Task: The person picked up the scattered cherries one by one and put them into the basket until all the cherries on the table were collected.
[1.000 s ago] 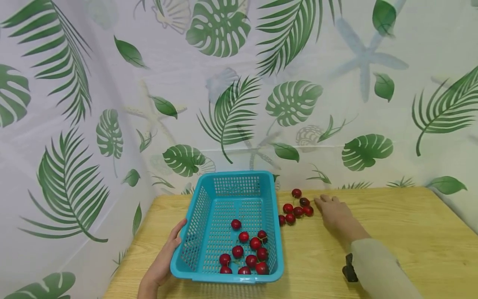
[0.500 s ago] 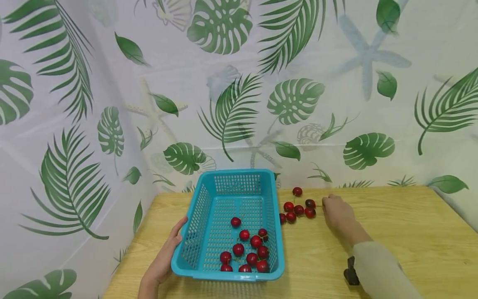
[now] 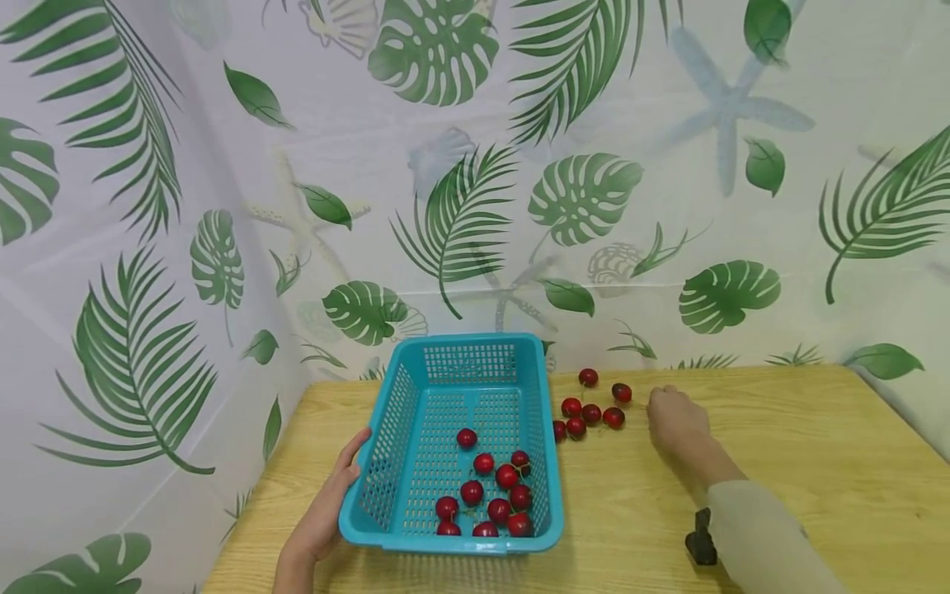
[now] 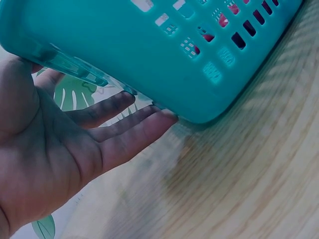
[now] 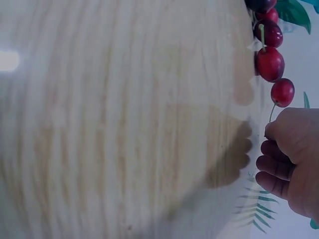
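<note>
My right hand pinches the thin stem of a dark red cherry between thumb and forefinger; in the right wrist view that cherry hangs off the stem and the other fingers are curled in. Several more cherries lie left of it on the table. A blue plastic basket with slotted walls stands beside them, with several cherries in its near right part. Against the basket's left side rests my left hand, its fingers nearly straight along the outer wall.
The wooden table reaches right of the basket and ends at the back against a leaf-printed cloth. More of this cloth hangs along the left side. A small black device sits at my right wrist.
My right hand has drawn to the right, pulling one cherry by its stem away from the small group. The basket and my left hand have stayed in place.
</note>
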The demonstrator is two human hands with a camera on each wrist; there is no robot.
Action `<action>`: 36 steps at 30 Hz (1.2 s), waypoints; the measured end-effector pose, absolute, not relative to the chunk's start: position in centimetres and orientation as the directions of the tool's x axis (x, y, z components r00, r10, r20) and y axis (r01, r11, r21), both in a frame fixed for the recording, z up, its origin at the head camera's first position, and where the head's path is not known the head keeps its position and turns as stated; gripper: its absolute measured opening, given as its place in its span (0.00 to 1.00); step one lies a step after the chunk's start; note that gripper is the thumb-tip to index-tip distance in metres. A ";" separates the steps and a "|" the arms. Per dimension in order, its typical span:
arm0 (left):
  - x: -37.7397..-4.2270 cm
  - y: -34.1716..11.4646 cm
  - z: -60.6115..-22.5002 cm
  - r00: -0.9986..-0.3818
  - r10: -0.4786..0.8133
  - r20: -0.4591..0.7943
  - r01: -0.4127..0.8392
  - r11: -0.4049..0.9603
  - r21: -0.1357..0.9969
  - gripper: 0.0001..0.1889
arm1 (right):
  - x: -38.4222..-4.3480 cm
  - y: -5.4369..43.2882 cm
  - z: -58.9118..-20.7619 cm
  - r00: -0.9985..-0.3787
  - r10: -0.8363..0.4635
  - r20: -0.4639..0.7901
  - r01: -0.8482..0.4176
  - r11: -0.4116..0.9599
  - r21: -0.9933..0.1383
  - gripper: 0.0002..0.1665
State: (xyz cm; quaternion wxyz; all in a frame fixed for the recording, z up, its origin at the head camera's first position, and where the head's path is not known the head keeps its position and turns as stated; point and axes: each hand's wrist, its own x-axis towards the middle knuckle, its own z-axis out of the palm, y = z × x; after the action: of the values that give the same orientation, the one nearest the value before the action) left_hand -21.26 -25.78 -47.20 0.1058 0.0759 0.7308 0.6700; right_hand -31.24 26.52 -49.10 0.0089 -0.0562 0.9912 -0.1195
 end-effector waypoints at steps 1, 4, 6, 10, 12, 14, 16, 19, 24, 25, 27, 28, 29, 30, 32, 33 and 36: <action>-21.3 -25.8 -47.2 -0.967 0.251 -0.053 -0.031 0.090 0.995 0.27 | -31.2 26.5 -49.1 -0.994 -0.113 0.006 -0.111 0.963 -0.245 0.09; -21.3 -25.8 -47.4 -0.968 0.243 -0.055 -0.035 0.088 0.996 0.27 | -31.4 26.5 -49.0 -0.992 -0.114 0.058 -0.125 0.954 -0.271 0.11; -21.4 -25.8 -47.4 -0.969 0.240 -0.058 -0.038 0.087 0.995 0.27 | -31.5 26.3 -48.9 -0.990 -0.109 0.095 -0.132 0.947 -0.291 0.12; -21.4 -25.8 -47.5 -0.970 0.237 -0.059 -0.039 0.089 0.995 0.27 | -31.6 25.7 -48.4 -0.981 -0.105 0.161 -0.153 0.934 -0.322 0.11; -21.4 -25.8 -47.5 -0.969 0.238 -0.059 -0.038 0.092 0.995 0.27 | -31.5 25.3 -48.0 -0.977 -0.112 0.184 -0.169 0.928 -0.332 0.11; -21.4 -25.8 -47.6 -0.970 0.237 -0.057 -0.035 0.096 0.995 0.27 | -31.3 25.0 -47.6 -0.969 -0.123 0.215 -0.192 0.921 -0.340 0.11; -21.4 -25.8 -47.6 -0.970 0.236 -0.057 -0.035 0.096 0.995 0.27 | -31.1 24.6 -47.2 -0.961 -0.133 0.241 -0.214 0.912 -0.351 0.11; -21.4 -25.8 -47.5 -0.971 0.234 -0.057 -0.035 0.097 0.995 0.27 | -30.8 24.0 -46.6 -0.949 -0.147 0.279 -0.243 0.905 -0.350 0.11; -21.5 -25.8 -47.4 -0.970 0.237 -0.061 -0.036 0.109 0.993 0.27 | -30.1 22.8 -45.3 -0.934 -0.170 0.314 -0.279 0.897 -0.342 0.09; -21.5 -25.8 -47.4 -0.969 0.238 -0.061 -0.035 0.112 0.993 0.27 | -29.9 22.4 -45.0 -0.929 -0.178 0.325 -0.290 0.894 -0.340 0.09; -21.5 -25.8 -47.4 -0.969 0.240 -0.058 -0.031 0.116 0.993 0.27 | -29.5 21.7 -44.6 -0.913 -0.199 0.356 -0.322 0.888 -0.329 0.08; -21.5 -25.8 -47.4 -0.969 0.242 -0.057 -0.030 0.115 0.993 0.27 | -29.2 21.3 -44.3 -0.902 -0.212 0.375 -0.341 0.884 -0.320 0.07; -21.5 -25.8 -47.4 -0.968 0.244 -0.055 -0.027 0.115 0.993 0.27 | -29.0 20.9 -44.1 -0.889 -0.228 0.396 -0.364 0.878 -0.311 0.06; -21.5 -25.8 -47.4 -0.968 0.245 -0.054 -0.026 0.115 0.993 0.27 | -28.7 20.4 -43.9 -0.874 -0.243 0.420 -0.386 0.873 -0.298 0.06; -21.5 -25.8 -47.4 -0.968 0.248 -0.050 -0.023 0.113 0.993 0.27 | -28.1 19.4 -43.7 -0.837 -0.275 0.473 -0.436 0.857 -0.274 0.04; -21.5 -25.8 -47.4 -0.967 0.250 -0.048 -0.021 0.111 0.994 0.27 | -27.8 18.9 -43.5 -0.821 -0.293 0.490 -0.461 0.847 -0.266 0.03; -21.5 -25.8 -47.5 -0.965 0.257 -0.046 -0.020 0.100 0.995 0.27 | -27.0 17.4 -42.9 -0.769 -0.348 0.537 -0.536 0.807 -0.245 0.04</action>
State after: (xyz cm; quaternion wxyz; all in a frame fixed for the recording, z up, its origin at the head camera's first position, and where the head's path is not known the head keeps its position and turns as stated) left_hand -21.46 -25.82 -47.55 0.1040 0.0804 0.7341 0.6662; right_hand -27.01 17.41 -42.94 -0.2405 -0.2403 0.9197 -0.1962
